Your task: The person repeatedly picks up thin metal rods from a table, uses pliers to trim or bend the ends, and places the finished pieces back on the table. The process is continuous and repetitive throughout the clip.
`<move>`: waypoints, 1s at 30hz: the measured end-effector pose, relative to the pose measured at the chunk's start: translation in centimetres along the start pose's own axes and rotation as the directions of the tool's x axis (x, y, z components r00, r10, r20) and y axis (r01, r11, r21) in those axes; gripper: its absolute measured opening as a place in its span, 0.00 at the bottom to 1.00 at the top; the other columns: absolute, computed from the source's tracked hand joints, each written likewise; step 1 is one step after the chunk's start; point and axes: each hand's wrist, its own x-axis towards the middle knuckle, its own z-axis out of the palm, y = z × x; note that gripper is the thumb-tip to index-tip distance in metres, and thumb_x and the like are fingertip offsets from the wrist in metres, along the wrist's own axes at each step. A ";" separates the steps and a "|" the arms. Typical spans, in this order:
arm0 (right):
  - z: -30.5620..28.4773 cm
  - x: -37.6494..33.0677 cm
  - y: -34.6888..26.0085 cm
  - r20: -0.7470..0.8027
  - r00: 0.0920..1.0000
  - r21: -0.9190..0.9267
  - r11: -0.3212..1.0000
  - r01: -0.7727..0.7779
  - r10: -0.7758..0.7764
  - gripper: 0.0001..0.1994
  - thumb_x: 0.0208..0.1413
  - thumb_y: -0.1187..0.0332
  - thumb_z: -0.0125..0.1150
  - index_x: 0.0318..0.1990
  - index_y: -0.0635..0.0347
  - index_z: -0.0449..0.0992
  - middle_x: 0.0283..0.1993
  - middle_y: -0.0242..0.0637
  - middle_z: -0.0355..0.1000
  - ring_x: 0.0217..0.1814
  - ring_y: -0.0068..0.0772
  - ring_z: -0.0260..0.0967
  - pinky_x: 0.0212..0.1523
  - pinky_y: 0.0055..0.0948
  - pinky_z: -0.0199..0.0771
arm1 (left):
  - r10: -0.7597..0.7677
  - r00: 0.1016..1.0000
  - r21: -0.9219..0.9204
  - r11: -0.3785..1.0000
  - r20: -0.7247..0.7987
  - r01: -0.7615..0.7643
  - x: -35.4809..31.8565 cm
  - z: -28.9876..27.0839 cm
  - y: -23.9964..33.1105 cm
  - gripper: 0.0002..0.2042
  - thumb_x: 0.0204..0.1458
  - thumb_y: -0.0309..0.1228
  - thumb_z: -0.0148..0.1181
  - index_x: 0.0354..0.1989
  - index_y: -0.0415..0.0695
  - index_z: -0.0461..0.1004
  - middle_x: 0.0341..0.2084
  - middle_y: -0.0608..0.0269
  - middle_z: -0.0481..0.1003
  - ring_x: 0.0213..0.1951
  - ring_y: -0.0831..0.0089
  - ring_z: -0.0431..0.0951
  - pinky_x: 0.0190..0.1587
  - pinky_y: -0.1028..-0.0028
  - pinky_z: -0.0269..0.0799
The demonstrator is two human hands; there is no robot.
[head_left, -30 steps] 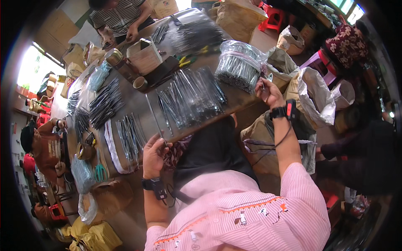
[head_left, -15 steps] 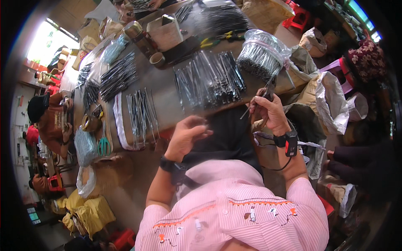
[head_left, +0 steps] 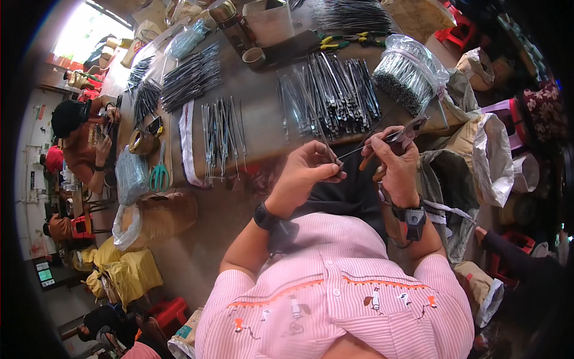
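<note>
My left hand (head_left: 305,179) is closed, its thumb and fingers pinching a thin metal strip (head_left: 323,136) at the table's near edge. In my right hand (head_left: 393,164) is a pair of pliers (head_left: 411,130), head pointing up and right, with orange handles below my fingers. A dark thin strip (head_left: 354,151) spans the small gap between my hands; which hand grips it I cannot tell. Just beyond them on the table (head_left: 263,128) lies a wide row of metal strips (head_left: 341,96). A smaller group of strips (head_left: 222,134) lies to its left.
A plastic-wrapped bundle of strips (head_left: 406,75) stands right of the row. Farther back are yellow-handled pliers (head_left: 335,43), a flask (head_left: 232,21) and a box (head_left: 268,23). Teal scissors (head_left: 159,176) hang at the left edge. Open sacks (head_left: 490,161) stand at right. A person (head_left: 84,137) works at far left.
My left hand has moved right and forward, close to my right hand, and now pinches a strip. The pliers have tilted to the right. The whole view has shifted slightly.
</note>
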 end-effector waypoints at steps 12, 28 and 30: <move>1.4 -1.3 1.2 0.037 0.996 -0.124 0.990 -0.070 0.075 0.08 0.56 0.77 0.60 0.41 0.64 0.70 0.34 0.39 0.74 0.32 0.27 0.74 0.25 0.25 0.76 | 0.076 0.997 0.190 0.979 -0.029 -0.070 -0.3 -0.6 -0.1 0.07 0.47 0.18 0.64 0.35 0.36 0.75 0.32 0.60 0.78 0.34 0.74 0.80 0.40 0.76 0.77; -1.3 -0.6 1.5 0.029 0.954 -0.064 0.953 -0.296 0.299 0.13 0.54 0.77 0.60 0.47 0.68 0.72 0.38 0.42 0.75 0.32 0.27 0.73 0.25 0.25 0.76 | -0.197 0.977 0.327 0.931 0.079 0.161 -1.0 0.1 -0.4 0.17 0.49 0.17 0.57 0.50 0.34 0.69 0.33 0.60 0.76 0.35 0.72 0.81 0.35 0.79 0.77; -1.4 -0.5 1.3 0.049 0.942 -0.043 0.943 -0.330 0.332 0.13 0.55 0.77 0.60 0.47 0.68 0.71 0.37 0.42 0.75 0.32 0.27 0.73 0.23 0.26 0.76 | -0.213 0.974 0.338 0.925 0.081 0.174 -1.1 0.2 -0.1 0.17 0.49 0.18 0.56 0.49 0.33 0.69 0.33 0.60 0.76 0.35 0.72 0.81 0.33 0.79 0.77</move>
